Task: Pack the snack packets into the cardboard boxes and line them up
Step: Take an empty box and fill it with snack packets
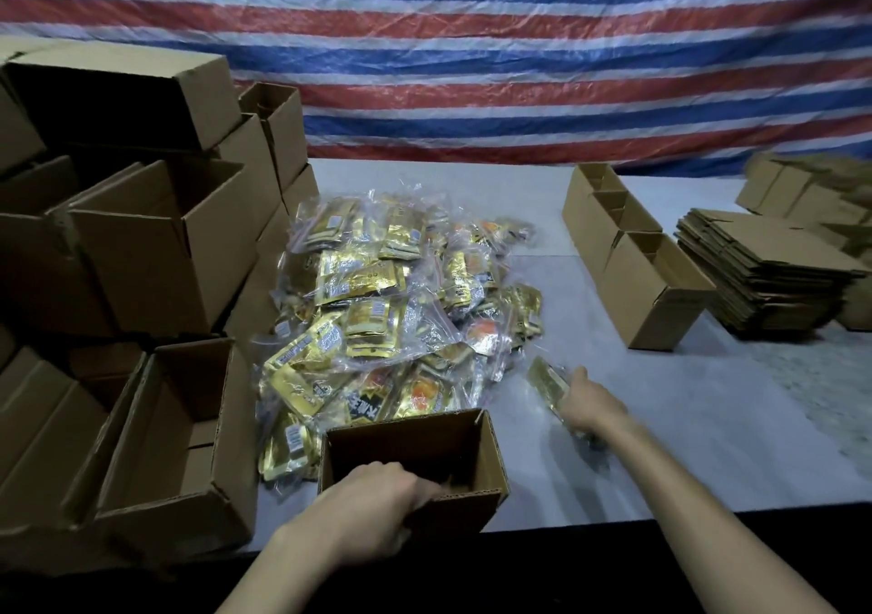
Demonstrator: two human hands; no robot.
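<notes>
Snack packets [377,311], gold, print blurred

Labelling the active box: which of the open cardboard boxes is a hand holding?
The small open box nearest the person, in front of the packet pile. The left hand grips its near wall; the three-box row at right is untouched.

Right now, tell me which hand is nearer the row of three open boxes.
Right. The right hand, holding a snack packet, lies near-left of the row; the left hand grips the nearest box, farther left.
</notes>
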